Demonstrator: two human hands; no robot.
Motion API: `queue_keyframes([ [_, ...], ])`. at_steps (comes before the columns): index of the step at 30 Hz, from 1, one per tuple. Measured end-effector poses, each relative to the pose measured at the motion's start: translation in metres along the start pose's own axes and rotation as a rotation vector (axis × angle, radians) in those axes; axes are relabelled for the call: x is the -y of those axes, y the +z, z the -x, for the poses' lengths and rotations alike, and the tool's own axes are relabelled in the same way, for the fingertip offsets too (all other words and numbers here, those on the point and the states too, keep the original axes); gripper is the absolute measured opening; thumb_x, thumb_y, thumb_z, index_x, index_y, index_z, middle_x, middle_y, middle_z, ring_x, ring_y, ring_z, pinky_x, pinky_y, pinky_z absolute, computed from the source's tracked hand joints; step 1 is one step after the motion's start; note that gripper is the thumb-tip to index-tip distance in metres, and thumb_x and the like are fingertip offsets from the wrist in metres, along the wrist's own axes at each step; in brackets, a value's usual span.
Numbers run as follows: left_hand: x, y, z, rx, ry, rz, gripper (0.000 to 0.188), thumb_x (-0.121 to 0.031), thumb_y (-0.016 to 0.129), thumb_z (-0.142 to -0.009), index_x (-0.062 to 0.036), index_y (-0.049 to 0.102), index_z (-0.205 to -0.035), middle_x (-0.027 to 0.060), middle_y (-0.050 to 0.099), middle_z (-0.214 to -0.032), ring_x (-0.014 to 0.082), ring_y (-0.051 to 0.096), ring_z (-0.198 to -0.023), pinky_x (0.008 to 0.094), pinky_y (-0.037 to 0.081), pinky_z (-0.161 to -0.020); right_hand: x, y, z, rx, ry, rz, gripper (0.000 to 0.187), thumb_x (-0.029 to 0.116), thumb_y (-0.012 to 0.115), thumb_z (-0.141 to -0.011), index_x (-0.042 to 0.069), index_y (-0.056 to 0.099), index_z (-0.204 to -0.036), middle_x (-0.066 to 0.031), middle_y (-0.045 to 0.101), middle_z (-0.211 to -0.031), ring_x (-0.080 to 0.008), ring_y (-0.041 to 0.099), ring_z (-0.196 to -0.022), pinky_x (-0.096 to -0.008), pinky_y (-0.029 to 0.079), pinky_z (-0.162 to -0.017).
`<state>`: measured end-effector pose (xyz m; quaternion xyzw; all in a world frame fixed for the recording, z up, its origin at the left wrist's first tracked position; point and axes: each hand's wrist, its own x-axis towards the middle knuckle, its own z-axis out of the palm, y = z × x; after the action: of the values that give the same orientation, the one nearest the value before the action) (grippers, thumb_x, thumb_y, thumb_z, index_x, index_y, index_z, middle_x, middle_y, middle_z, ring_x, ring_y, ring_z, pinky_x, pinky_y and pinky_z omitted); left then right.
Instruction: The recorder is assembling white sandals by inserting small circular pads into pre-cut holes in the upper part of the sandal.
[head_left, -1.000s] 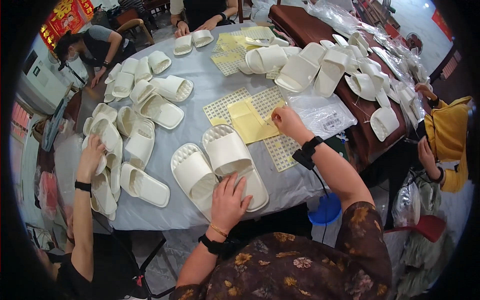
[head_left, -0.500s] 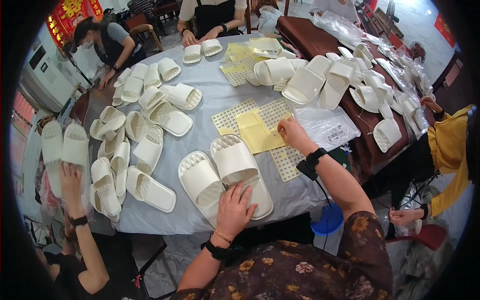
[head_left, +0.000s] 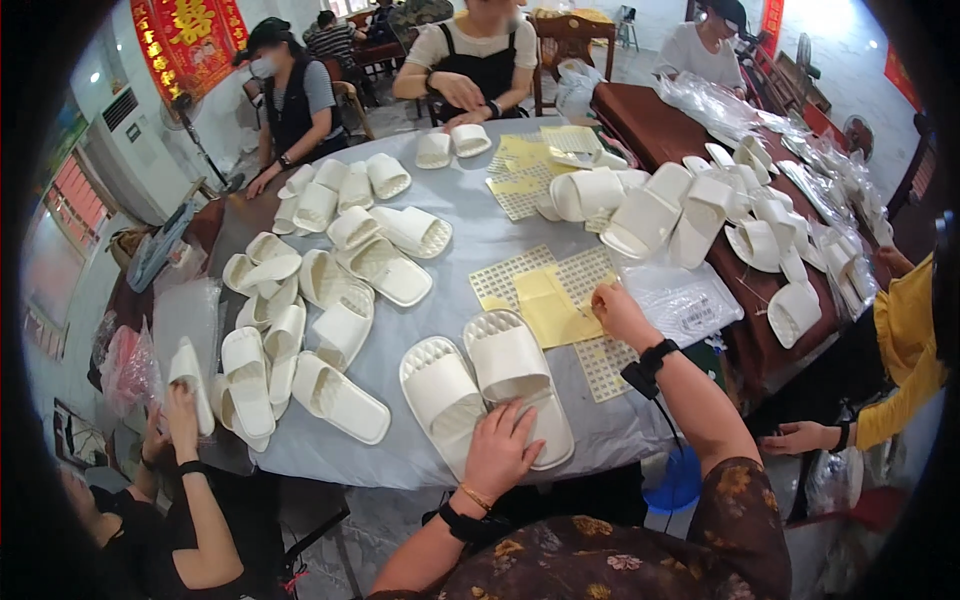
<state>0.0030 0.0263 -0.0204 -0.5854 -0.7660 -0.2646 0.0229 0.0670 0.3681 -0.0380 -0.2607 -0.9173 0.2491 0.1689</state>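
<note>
A pair of white slippers (head_left: 482, 385) lies side by side near the table's front edge. My left hand (head_left: 505, 440) rests across their heel ends with its fingers stretched out, holding nothing. Right of the slippers, my right hand (head_left: 617, 308) hovers at the edge of a yellow sheet (head_left: 552, 308), fingers pinched together; whatever is between them is too small to make out. Under and around the yellow sheet lie sheets of small printed stickers (head_left: 510, 272). A clear plastic bag (head_left: 680, 300) lies beyond my right hand.
Several white slippers (head_left: 340, 395) crowd the table's left side, and more (head_left: 650, 212) are heaped at the right. A co-worker's hand (head_left: 183, 408) holds a slipper at the left edge. Other people sit across the table; a yellow sleeve (head_left: 905, 350) shows at right.
My view has shifted, so the table sits lower and further right. Both my hands keep nearly the same places. The co-worker at left now has the slipper edge-on; the one opposite has let go of slippers.
</note>
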Motion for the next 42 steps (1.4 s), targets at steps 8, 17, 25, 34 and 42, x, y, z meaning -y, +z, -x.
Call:
queue_keyframes([
  [8,-0.001,0.001,0.003,-0.015,0.01,0.022,0.05,-0.033,0.068,-0.085,-0.0066,0.059,-0.127,0.0153,0.053,-0.134,0.034,0.049,-0.122,0.0455,0.04,-0.102,0.002,-0.003,0.003,0.039,0.038,-0.037,0.009,0.006,0.063,-0.083,0.004,0.062,-0.092,-0.02,0.059,-0.096,-0.0391,0.059,-0.089,-0.0435,0.05,-0.08],
  [17,0.006,-0.002,0.001,-0.024,-0.053,0.075,0.056,-0.032,0.071,-0.082,0.0005,0.057,-0.125,0.017,0.054,-0.133,0.0353,0.049,-0.121,0.045,0.039,-0.104,0.063,-0.021,0.03,-0.011,0.116,-0.281,0.012,0.011,0.067,-0.083,0.001,0.063,-0.089,-0.0147,0.066,-0.086,-0.0266,0.063,-0.077,-0.0354,0.05,-0.07],
  [25,0.004,0.002,0.004,-0.066,-0.06,0.076,0.058,-0.032,0.073,-0.081,0.003,0.057,-0.125,0.0175,0.055,-0.132,0.0347,0.05,-0.122,0.0441,0.041,-0.104,0.129,0.017,0.108,0.357,0.182,-0.507,0.021,0.018,0.068,-0.084,-0.002,0.068,-0.091,-0.0135,0.068,-0.075,-0.0202,0.065,-0.068,-0.0334,0.05,-0.064],
  [34,0.005,0.004,0.006,-0.085,-0.052,0.082,0.058,-0.029,0.073,-0.08,0.0032,0.056,-0.125,0.0173,0.054,-0.132,0.0337,0.051,-0.122,0.0435,0.04,-0.104,0.143,0.035,0.107,0.336,0.19,-0.333,0.021,0.019,0.066,-0.081,-0.001,0.07,-0.087,-0.0207,0.068,-0.074,-0.0346,0.068,-0.07,-0.0403,0.053,-0.064],
  [42,0.007,0.005,0.006,-0.089,-0.055,0.107,0.057,-0.029,0.073,-0.081,0.0031,0.056,-0.125,0.0173,0.055,-0.131,0.0336,0.051,-0.122,0.0434,0.04,-0.104,0.15,0.037,0.106,0.317,0.164,-0.188,0.02,0.02,0.066,-0.082,0.001,0.07,-0.086,-0.0204,0.069,-0.079,-0.0377,0.068,-0.076,-0.0437,0.054,-0.069],
])
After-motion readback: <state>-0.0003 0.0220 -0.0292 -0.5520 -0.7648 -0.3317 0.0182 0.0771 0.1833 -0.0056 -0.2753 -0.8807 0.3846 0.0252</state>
